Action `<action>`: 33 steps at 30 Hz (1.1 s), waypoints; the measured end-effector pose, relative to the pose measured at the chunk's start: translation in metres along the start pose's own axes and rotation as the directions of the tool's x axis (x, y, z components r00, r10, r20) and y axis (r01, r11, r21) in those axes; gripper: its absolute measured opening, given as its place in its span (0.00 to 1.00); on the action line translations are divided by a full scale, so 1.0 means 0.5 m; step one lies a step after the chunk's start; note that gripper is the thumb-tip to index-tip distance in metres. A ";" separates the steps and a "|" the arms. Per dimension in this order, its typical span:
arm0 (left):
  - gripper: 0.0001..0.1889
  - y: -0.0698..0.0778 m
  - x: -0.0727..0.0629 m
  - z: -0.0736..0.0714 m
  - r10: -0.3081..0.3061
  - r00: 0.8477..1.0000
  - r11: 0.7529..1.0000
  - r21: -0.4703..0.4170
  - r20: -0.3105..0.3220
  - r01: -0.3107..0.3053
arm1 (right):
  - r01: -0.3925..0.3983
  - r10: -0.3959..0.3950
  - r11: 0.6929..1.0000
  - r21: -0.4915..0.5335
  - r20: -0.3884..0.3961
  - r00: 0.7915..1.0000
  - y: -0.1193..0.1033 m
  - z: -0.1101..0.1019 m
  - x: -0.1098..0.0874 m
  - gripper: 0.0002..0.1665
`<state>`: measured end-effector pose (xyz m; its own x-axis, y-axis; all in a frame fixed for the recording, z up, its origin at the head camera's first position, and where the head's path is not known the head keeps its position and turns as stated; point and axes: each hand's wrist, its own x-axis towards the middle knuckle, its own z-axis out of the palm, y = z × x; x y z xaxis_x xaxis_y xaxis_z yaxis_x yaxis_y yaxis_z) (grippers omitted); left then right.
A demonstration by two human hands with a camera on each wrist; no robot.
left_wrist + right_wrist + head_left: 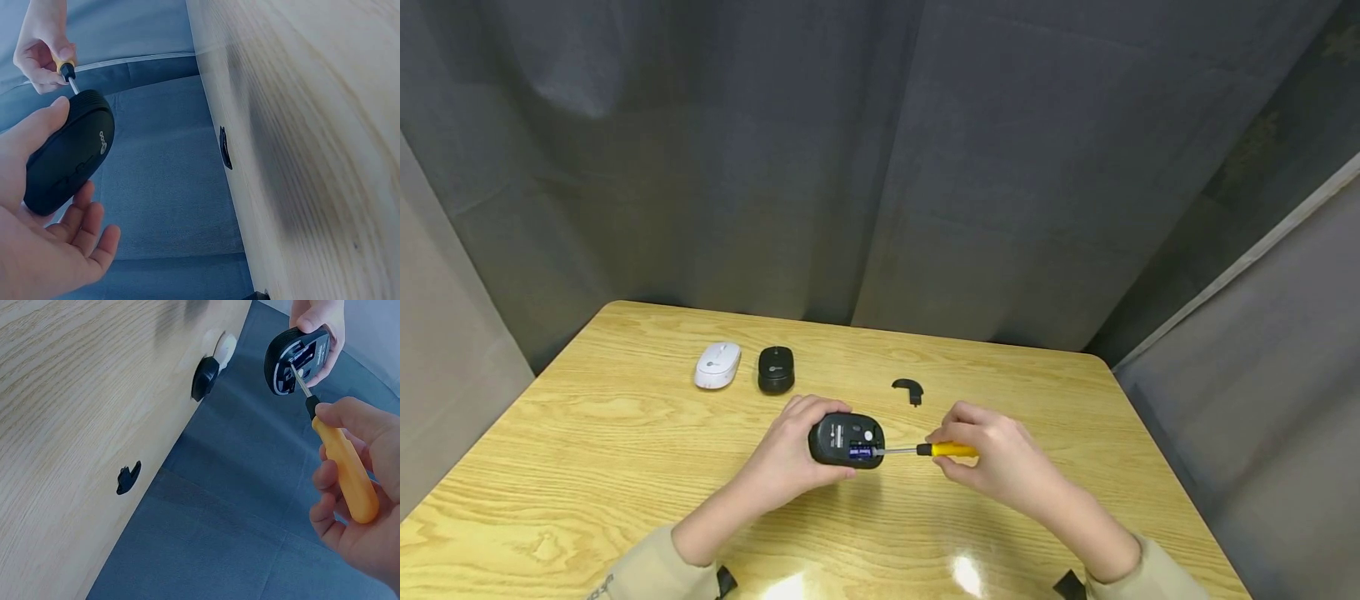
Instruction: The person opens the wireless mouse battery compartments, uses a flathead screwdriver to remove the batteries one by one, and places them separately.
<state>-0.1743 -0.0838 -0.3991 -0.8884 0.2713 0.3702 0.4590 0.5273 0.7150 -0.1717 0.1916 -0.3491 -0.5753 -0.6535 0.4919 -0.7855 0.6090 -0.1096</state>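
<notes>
A black computer mouse [827,440] is held underside up in my left hand [793,450], thumb on one side and fingers on the other. Its battery bay is uncovered, and a blue battery [861,452] lies inside. My right hand [992,450] grips a screwdriver [342,464] by its yellow handle. The screwdriver's metal tip reaches into the bay at the battery's end. In the left wrist view the mouse's top shell [70,153] faces the camera, hiding the bay. A black curved battery cover [912,389] lies on the table beyond the hands.
A white mouse [718,365] and another black mouse [776,370] stand side by side at the table's back left. The wooden table [587,450] has its far edge along a dark grey curtain [760,167]. Lighter panels flank both sides.
</notes>
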 end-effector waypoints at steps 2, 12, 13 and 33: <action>0.37 0.001 0.000 0.000 0.005 1.000 1.000 0.010 0.003 -0.005 | 0.008 -0.008 1.000 -0.014 0.004 1.000 -0.002 -0.001 0.001 0.13; 0.36 0.001 0.003 0.002 0.070 0.997 0.995 0.070 -0.027 -0.068 | 0.017 -0.014 0.997 -0.077 0.041 0.999 -0.010 -0.002 0.006 0.12; 0.36 0.000 0.004 0.003 0.078 0.997 0.994 0.075 -0.029 -0.076 | 0.021 -0.017 0.997 -0.079 0.043 0.999 -0.011 -0.001 0.007 0.12; 0.36 -0.014 0.000 0.003 0.108 0.991 0.994 -0.028 -0.075 -0.110 | 0.150 -0.134 0.952 0.269 -0.075 0.988 0.045 0.026 -0.003 0.17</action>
<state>-0.1775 -0.0864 -0.4051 -0.8312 0.2650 0.4888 0.5539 0.4718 0.6861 -0.1915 0.2003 -0.3637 -0.4460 -0.6939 0.5654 -0.8948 0.3609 -0.2629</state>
